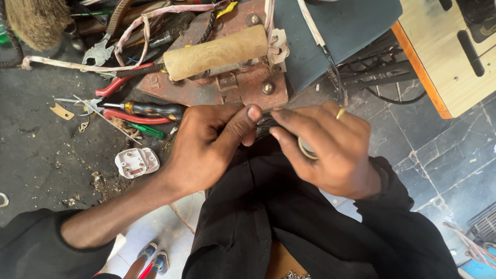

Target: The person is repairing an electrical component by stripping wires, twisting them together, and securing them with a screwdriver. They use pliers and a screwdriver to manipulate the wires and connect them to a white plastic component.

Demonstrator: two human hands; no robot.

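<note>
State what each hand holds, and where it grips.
Left hand pinches a dark wire end at fingertips; right hand pinches it too, a tape roll under its fingers.

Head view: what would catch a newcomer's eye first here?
The two hands meeting at the centre: the left hand and the right hand pinch something small and dark between the fingertips, over black cloth. Just above lies a rusty old iron with a pale wooden handle. To the left, a screwdriver and a white plug lie on the dirty worktop.
</note>
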